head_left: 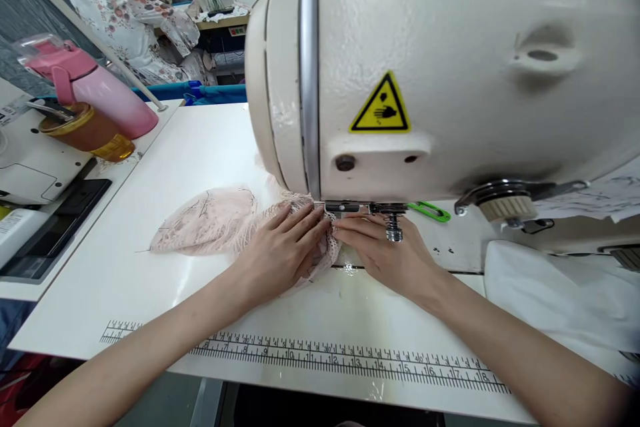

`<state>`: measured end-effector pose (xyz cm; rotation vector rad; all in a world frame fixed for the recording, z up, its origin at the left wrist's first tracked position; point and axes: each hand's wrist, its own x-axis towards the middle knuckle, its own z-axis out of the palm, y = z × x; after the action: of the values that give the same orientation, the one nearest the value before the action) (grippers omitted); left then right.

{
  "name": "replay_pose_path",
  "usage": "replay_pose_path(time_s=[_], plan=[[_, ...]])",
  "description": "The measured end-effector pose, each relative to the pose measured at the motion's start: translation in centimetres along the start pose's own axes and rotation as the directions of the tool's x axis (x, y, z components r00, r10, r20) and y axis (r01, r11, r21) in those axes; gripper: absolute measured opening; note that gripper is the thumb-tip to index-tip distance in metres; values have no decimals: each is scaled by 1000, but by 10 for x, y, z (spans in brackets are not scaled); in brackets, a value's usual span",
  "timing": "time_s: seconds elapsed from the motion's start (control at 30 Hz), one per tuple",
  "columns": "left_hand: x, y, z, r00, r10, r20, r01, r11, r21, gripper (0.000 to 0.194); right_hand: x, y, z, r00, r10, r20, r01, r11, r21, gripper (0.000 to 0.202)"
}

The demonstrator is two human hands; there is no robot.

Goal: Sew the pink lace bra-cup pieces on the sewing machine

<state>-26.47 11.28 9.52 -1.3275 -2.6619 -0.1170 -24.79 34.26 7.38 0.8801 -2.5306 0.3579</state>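
Observation:
A pale pink lace piece [205,223], shaped like a bra cup with a fringed edge, lies on the white table under the sewing machine head [400,80]. My left hand [285,247] rests flat on the lace, its fingers stretched toward the needle area. From the other side, my right hand [385,247] reaches in with its fingers extended, their tips touching the lace's right edge. Machine parts hide some of those fingers, and the needle itself is out of sight behind the head. Dark thread lines run over the lace.
Behind my right hand lies a green thread snipper [430,211]. White cloth [545,287] sits at the right. A printed ruler [310,353] follows the table's front edge. At left stand a pink bottle [110,93], an amber cup [90,130] and a phone [60,227]. Another person [130,20] sits beyond.

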Motion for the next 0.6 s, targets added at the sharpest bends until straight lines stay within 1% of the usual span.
replay_pose_path(time_s=[0.1, 0.2, 0.4, 0.6], plan=[[0, -3, 2, 1000, -3, 7, 3, 1000, -24, 43, 0, -2, -2, 993, 109, 46, -111, 993, 45, 34], [1, -5, 3, 1000, -2, 9, 2, 1000, -19, 42, -1, -1, -1, 986, 147, 78, -153, 985, 75, 34], [4, -7, 4, 1000, -5, 11, 6, 1000, -11, 42, -6, 2, 2, 993, 95, 70, -98, 994, 40, 42], [4, -6, 4, 1000, 0, 8, 0, 1000, -8, 43, 2, -3, -4, 996, 32, 88, -26, 997, -67, 43]])
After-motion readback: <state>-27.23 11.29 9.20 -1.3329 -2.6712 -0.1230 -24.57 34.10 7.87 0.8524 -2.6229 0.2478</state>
